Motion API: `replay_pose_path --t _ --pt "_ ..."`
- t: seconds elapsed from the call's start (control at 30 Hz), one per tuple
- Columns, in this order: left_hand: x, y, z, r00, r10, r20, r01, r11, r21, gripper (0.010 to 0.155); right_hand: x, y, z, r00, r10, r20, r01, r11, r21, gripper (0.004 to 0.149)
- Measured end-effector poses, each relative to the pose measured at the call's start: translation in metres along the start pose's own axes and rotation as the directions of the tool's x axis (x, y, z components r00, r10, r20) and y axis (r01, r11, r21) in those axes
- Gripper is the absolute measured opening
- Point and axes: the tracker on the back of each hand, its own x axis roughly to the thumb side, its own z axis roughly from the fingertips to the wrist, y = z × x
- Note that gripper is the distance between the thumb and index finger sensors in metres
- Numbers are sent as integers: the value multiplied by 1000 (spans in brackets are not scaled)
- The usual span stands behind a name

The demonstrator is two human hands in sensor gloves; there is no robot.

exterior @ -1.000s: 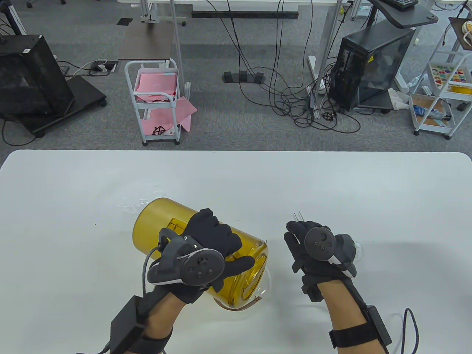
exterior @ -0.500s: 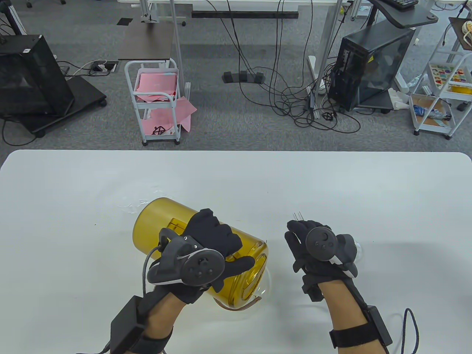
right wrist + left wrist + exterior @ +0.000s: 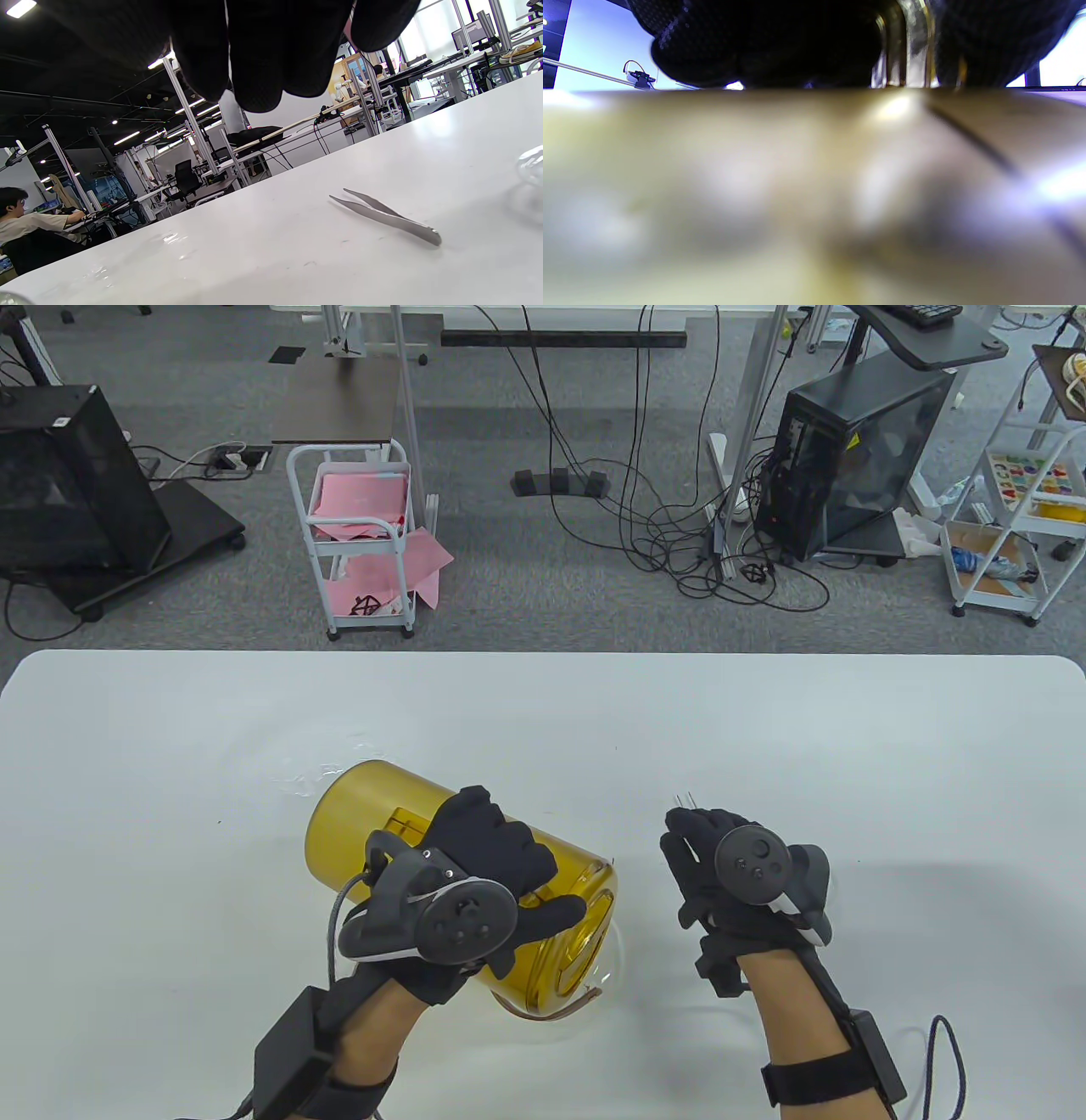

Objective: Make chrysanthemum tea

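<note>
A large amber jar [image 3: 365, 814] lies tilted on its side over the white table [image 3: 543, 712], its mouth toward me. My left hand [image 3: 517, 857] grips it from above, fingers curled round its wall. Up close, the jar [image 3: 797, 190] fills the left wrist view below the gloved fingers [image 3: 776, 42]. Metal tweezers [image 3: 382, 216] lie loose on the table. My right hand [image 3: 687, 848] hovers just above them and holds nothing, so only the tweezers' tips [image 3: 685, 797] show in the table view. A clear glass rim [image 3: 618, 959] shows beside the jar's mouth.
A brown ring [image 3: 551, 1010] lies under the jar's mouth near the table's front. Some clear glass [image 3: 532, 169] sits right of the tweezers. Faint wet marks [image 3: 314, 776] lie behind the jar. Carts, a computer case and cables stand on the floor beyond the table.
My right hand has drifted slightly to the right above the tweezers. The left hand and the jar have not moved.
</note>
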Motion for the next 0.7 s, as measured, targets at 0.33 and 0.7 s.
replay_pose_path --t 0.33,0.7 --pt "0 0 0 1000 -2 0 2 1000 1 50 -1 -1 0 1000 -4 -5 4 1000 -4 52" --pt "0 0 0 1000 -1 -3 1 1000 1 50 -2 -3 0 1000 -10 -9 10 1000 -7 52"
